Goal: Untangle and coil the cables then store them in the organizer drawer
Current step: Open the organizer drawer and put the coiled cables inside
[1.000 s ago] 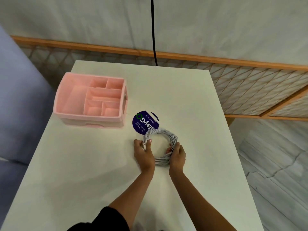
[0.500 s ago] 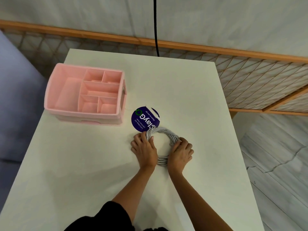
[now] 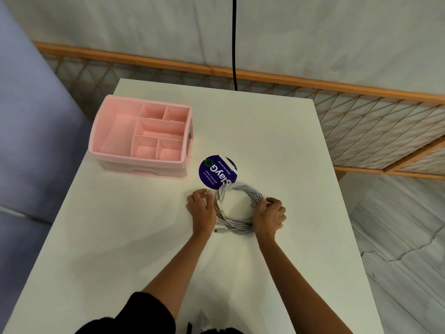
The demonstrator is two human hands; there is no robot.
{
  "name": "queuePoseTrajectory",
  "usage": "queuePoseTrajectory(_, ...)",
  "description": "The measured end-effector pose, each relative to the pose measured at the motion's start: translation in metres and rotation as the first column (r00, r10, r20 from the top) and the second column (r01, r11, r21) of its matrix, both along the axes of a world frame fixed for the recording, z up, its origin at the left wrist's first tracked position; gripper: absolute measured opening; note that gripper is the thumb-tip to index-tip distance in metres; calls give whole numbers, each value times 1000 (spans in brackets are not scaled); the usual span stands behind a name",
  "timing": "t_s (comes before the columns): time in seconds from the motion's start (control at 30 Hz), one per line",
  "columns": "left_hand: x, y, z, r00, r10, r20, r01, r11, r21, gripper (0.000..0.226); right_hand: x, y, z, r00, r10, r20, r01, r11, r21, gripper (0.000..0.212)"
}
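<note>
The right hand (image 3: pixel 271 216) is curling round the cable coil (image 3: pixel 240 186) lying on the table (image 3: pixel 120 237) near the organizer (image 3: pixel 144 168); the left hand (image 3: pixel 201 208) is bracing its other edge, grip unclear, likely stopping loops springing loose

The white table (image 3: pixel 144 237) stretches under both hands and well past them. Beyond the left hand (image 3: pixel 201 208) and the right hand (image 3: pixel 269 216), a wood-framed lattice screen (image 3: pixel 361 112) runs behind the table's far edge. Above it rises a pale wall (image 3: pixel 120 25) with a black cord (image 3: pixel 234 44) hanging straight down. Well left of the left hand lies a bluish-grey surface (image 3: pixel 29 116). Right of the right hand, grey plank floor (image 3: pixel 397 237) shows. The light is soft and even.
</note>
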State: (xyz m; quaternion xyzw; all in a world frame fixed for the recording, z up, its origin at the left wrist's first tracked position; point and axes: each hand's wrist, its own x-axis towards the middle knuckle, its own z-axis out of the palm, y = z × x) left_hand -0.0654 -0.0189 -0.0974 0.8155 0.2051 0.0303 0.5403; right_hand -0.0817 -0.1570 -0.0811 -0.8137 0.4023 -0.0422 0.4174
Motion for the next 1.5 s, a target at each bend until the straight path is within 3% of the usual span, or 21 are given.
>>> queuePoseTrajectory(0.07,-3,12,2,999,33,-3,-33,997,-65,24,3,3,6,998,16,58,-11,997,-78,29)
queuePoseTrajectory(0.17,-3,36,6,983,177,-51,-184,946,-267,17,15,17,20,955,174,240,-147,981,-125,21)
queuePoseTrajectory(0.23,3,58,11,943,308,-123,-329,824,-461,12,29,32,34,901,309,305,-309,950,-50,22)
queuePoseTrajectory(0.33,20,93,21,878,435,-198,-447,601,-662,19,60,61,53,846,467,257,-510,849,137,33)
queuePoseTrajectory(0.43,44,125,25,840,476,-259,-469,397,-789,26,88,92,68,787,570,236,-615,751,240,42)
queuePoseTrajectory(0.53,61,144,27,834,457,-310,-476,309,-824,53,111,116,72,761,607,228,-649,710,275,58)
queuePoseTrajectory(0.6,69,149,28,840,444,-311,-471,314,-824,54,120,128,71,769,602,213,-638,712,293,58)
queuePoseTrajectory(0.73,79,150,28,858,385,-340,-476,349,-807,27,128,135,64,808,544,227,-589,733,340,41)
queuePoseTrajectory(0.83,80,152,20,876,346,-337,-454,351,-819,22,130,133,61,817,517,255,-575,753,319,25)
queuePoseTrajectory(1.1,73,158,12,921,284,-267,-364,384,-849,21,128,136,63,806,531,260,-577,804,147,30)
queuePoseTrajectory(1.5,24,158,9,940,289,-183,-309,489,-816,18,125,140,69,817,526,235,-557,826,90,30)
